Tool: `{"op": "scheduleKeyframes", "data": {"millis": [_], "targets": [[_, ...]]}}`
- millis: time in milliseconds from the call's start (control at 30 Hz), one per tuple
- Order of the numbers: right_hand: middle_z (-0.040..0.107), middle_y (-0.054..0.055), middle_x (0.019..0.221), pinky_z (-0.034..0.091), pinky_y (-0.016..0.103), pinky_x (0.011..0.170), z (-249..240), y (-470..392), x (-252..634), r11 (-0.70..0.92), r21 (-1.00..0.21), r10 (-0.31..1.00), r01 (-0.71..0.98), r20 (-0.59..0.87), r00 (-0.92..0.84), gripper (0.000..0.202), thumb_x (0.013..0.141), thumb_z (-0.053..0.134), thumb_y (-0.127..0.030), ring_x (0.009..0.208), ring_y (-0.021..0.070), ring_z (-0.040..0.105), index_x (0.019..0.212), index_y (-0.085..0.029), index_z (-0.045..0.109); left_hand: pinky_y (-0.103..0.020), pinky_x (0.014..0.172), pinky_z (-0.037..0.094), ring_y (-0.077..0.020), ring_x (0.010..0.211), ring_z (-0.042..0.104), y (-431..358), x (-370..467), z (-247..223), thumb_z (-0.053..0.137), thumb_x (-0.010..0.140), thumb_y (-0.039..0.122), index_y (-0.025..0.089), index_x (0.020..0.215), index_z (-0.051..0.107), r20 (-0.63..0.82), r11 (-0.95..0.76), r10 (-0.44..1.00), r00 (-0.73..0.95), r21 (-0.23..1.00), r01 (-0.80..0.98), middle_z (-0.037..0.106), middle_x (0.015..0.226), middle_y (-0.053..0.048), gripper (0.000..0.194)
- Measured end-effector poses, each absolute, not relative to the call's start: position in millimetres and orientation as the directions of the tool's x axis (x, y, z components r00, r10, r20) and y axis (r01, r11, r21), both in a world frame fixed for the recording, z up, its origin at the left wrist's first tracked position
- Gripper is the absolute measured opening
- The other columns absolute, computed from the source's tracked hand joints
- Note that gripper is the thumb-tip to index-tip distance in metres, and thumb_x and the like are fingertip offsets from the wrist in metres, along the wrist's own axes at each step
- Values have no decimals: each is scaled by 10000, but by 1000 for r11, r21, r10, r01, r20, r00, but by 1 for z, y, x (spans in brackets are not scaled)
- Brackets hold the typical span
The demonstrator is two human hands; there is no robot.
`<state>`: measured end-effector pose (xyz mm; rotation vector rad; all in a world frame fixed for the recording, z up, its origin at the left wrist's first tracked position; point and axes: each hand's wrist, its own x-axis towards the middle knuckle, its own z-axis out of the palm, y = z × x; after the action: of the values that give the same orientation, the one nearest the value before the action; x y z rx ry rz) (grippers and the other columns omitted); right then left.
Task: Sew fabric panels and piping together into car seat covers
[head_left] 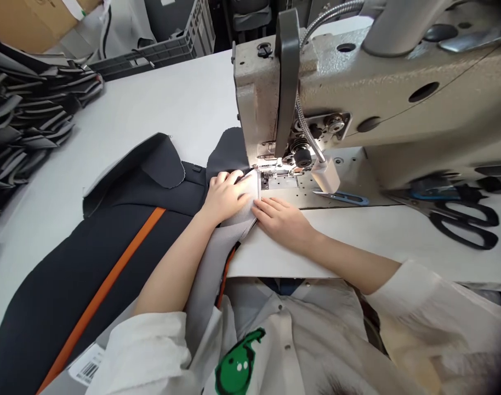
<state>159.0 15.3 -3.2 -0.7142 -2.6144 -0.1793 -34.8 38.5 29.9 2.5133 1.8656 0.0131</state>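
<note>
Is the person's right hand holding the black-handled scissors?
No, the right hand lies with its fingers at the edge of the light gray fabric, while the black-handled scissors lie apart from it, farther to the right.

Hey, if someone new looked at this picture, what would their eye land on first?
Most likely the big sewing machine across the upper right, with the left hand resting on pale gray fabric close to it and the right hand at that fabric's edge. Next, perhaps, the bright orange stripe running down the dark fabric on the left, and the green print on the pale shirt, bottom center.
</note>
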Motion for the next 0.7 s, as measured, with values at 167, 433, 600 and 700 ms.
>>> {"op": "scheduleKeyframes", "data": {"millis": [167,433,600,700], "targets": [[608,160,1213,483,384,949,-4,29,167,845,-61,504,531,421,-754,292,917,428,-155,1092,244,583,1117,-64,620,-450,904,385,-303,1111,436,48,-17,32,398,896,348,303,1290,516,45,-232,972,231,4,973,492,1349,-42,414],[602,135,1234,475,394,969,-3,30,174,830,-156,545,535,427,-721,316,912,411,-151,1114,234,577,1150,-83,608,-477,909,370,-312,1104,432,50,-9,32,412,886,332,261,1194,586,38,-210,977,208,70,975,523,1294,-88,361],[574,145,1268,459,408,984,-3,32,174,814,-189,572,549,416,-706,344,913,409,-162,1139,245,553,1201,-70,572,-482,916,359,-317,1118,421,52,-7,29,418,889,334,247,1123,614,66,-186,982,180,111,976,529,1271,-100,317],[557,151,1283,456,424,975,0,32,177,794,-203,602,573,399,-692,374,908,406,-151,1156,257,533,1249,-69,534,-488,914,362,-321,1121,422,50,-7,27,405,899,345,247,1124,612,84,-196,979,188,110,974,518,1298,-97,321]]}}
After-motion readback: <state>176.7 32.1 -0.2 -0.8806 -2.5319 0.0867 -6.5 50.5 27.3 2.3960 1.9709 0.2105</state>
